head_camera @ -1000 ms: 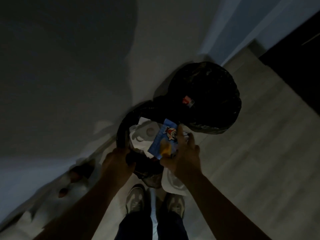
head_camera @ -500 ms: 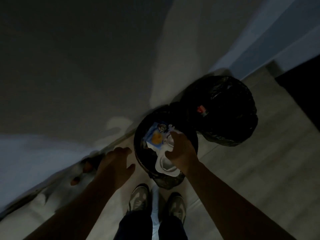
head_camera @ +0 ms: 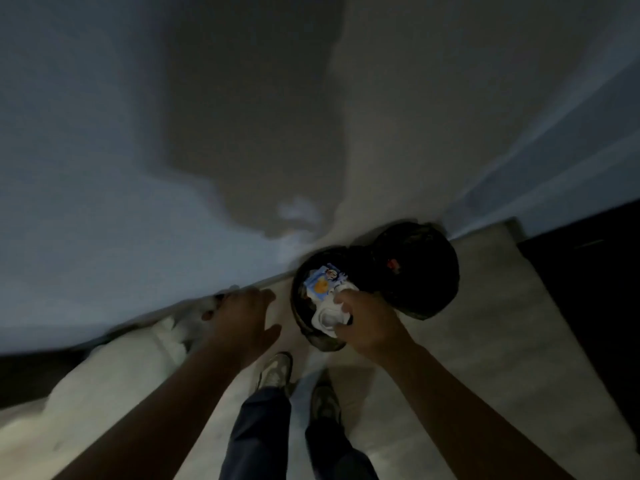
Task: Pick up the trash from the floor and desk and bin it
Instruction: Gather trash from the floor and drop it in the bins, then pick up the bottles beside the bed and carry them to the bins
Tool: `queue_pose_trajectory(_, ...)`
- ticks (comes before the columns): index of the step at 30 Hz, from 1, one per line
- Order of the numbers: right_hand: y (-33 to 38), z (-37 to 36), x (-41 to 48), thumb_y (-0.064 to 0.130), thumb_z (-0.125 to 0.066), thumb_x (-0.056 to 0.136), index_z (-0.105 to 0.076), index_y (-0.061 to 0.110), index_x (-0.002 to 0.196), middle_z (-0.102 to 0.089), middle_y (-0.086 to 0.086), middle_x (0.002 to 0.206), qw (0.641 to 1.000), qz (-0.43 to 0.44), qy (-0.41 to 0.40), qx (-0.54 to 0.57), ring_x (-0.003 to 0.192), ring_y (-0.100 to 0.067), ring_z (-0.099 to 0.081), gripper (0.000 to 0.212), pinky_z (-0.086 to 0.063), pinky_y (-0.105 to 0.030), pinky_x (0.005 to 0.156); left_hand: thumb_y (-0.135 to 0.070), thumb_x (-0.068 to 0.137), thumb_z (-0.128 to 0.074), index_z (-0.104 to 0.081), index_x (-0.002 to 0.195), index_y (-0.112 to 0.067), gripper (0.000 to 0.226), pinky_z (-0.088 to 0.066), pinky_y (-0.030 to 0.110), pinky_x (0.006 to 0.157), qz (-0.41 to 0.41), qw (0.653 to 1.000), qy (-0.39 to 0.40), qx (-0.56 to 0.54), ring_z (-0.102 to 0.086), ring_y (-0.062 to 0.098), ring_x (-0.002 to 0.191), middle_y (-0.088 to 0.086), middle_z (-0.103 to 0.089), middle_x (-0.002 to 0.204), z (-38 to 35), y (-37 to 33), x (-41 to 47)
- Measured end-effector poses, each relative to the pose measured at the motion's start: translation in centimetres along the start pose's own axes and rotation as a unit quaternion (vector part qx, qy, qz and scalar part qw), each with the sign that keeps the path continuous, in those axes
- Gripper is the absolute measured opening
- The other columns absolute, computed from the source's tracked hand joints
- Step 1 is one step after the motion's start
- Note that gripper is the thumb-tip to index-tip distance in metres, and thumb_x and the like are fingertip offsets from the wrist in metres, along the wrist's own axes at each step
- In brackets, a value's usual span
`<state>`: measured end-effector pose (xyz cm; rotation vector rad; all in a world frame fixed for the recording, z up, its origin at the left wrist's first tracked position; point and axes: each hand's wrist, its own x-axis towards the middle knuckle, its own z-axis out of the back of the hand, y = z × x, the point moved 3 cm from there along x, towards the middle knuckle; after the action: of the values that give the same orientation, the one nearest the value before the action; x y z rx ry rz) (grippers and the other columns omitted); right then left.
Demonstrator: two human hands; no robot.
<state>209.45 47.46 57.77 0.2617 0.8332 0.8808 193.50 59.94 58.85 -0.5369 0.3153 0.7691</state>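
Right hand (head_camera: 367,323) gripped white trash (head_camera: 325,318) inside bin (head_camera: 296,299), beside binned wrapper (head_camera: 320,283); left hand (head_camera: 242,317) hung open. Release looked pending.

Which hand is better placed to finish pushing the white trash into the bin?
Right. The right hand grips the white trash at the mouth of the bin. The left hand hovers open beside the bin, holding nothing.

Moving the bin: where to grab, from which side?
Left rim of the bin, from above: it stands upright and open, and that arc is bare. The right hand, holding a white lid, covers the near right; the black bag crowds the far right.
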Motion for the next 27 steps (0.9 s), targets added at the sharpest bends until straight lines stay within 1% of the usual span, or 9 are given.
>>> queue_pose_trajectory(3,4.0,3.5,-4.2,0.023,-0.067,0.084,-0.057,0.017,0.126,-0.060,-0.003,0.123,0.998,0.051,-0.010,-0.021,0.114,-0.019,-0.054,0.043,-0.041,-0.024,0.090,-0.038,0.083,-0.063,-0.052,0.130,-0.020,0.051,-0.046,0.029,0.094,0.032,0.999,-0.030,-0.009,-0.055,0.018,0.114,0.001,-0.057,0.128,4.1,-1.6,-5.5)
queue_pose_trajectory(6,7.7,6.4,-8.1,0.024,-0.067,0.084,-0.058,0.019,0.124,-0.062,-0.001,0.120,0.992,0.115,-0.004,-0.049,0.110,-0.017,-0.056,0.042,-0.040,-0.021,0.085,-0.037,0.084,-0.064,-0.051,0.133,-0.021,0.053,-0.043,0.032,0.099,0.051,0.995,-0.070,-0.043,-0.051,0.018,0.120,0.000,-0.054,0.135,7.1,-2.6,-11.0)
queue_pose_trajectory(8,10.3,7.8,-10.4,0.023,-0.067,0.082,-0.060,0.018,0.120,-0.063,-0.002,0.115,0.986,0.150,0.006,-0.070,0.106,-0.018,-0.058,0.039,-0.043,-0.024,0.084,-0.036,0.084,-0.064,-0.051,0.133,-0.021,0.053,-0.042,0.031,0.100,0.073,0.991,-0.097,-0.055,-0.050,0.019,0.122,0.001,-0.052,0.136,8.7,-3.1,-15.0)
queue_pose_trajectory(10,12.8,8.3,-12.4,0.021,-0.067,0.081,-0.061,0.018,0.116,-0.064,-0.001,0.110,0.980,0.179,0.014,-0.087,0.101,-0.017,-0.059,0.036,-0.046,-0.027,0.085,-0.036,0.083,-0.065,-0.053,0.130,-0.021,0.051,-0.043,0.029,0.093,0.102,0.985,-0.127,-0.063,-0.054,0.021,0.116,0.002,-0.056,0.131,9.9,-3.1,-19.0)
queue_pose_trajectory(12,15.3,7.9,-14.3,0.021,-0.068,0.081,-0.062,0.020,0.115,-0.062,0.004,0.106,0.972,0.207,0.029,-0.104,0.097,-0.012,-0.058,0.035,-0.045,-0.025,0.082,-0.036,0.083,-0.066,-0.054,0.128,-0.021,0.049,-0.043,0.028,0.087,0.134,0.977,-0.151,-0.076,-0.056,0.021,0.109,0.002,-0.058,0.124,10.4,-2.8,-23.0)
queue_pose_trajectory(15,19.8,5.9,-17.0,0.019,-0.068,0.079,-0.063,0.021,0.110,-0.063,0.006,0.100,0.952,0.270,0.053,-0.137,0.096,-0.013,-0.059,0.031,-0.046,-0.025,0.079,-0.038,0.083,-0.064,-0.053,0.129,-0.024,0.049,-0.046,0.030,0.088,0.189,0.961,-0.178,-0.095,-0.056,0.020,0.106,0.000,-0.058,0.120,10.4,-1.5,-28.9)
queue_pose_trajectory(19,26.2,1.3,-21.7,0.022,-0.069,0.080,-0.064,0.022,0.114,-0.065,0.004,0.108,0.915,0.345,0.107,-0.181,0.101,-0.014,-0.060,0.034,-0.050,-0.034,0.088,-0.036,0.083,-0.065,-0.055,0.125,-0.024,0.044,-0.043,0.023,0.083,0.276,0.921,-0.229,-0.152,-0.057,0.015,0.101,-0.003,-0.059,0.119,9.1,0.9,-38.1)
queue_pose_trajectory(23,32.2,-5.2,-27.8,0.024,-0.070,0.080,-0.065,0.025,0.114,-0.065,0.006,0.114,0.863,0.415,0.165,-0.234,0.105,-0.011,-0.059,0.035,-0.049,-0.030,0.091,-0.036,0.083,-0.065,-0.053,0.127,-0.028,0.046,-0.041,0.020,0.087,0.371,0.866,-0.271,-0.198,-0.055,0.011,0.111,-0.008,-0.057,0.124,6.4,3.8,-49.5)
queue_pose_trajectory(27,37.6,-12.7,-36.2,0.029,-0.069,0.079,-0.066,0.030,0.116,-0.065,0.010,0.117,0.805,0.490,0.202,-0.268,0.107,-0.009,-0.058,0.037,-0.046,-0.028,0.094,-0.037,0.083,-0.064,-0.052,0.126,-0.030,0.045,-0.039,0.018,0.086,0.446,0.811,-0.305,-0.226,-0.053,0.007,0.112,-0.012,-0.056,0.124,2.6,5.9,-61.8)
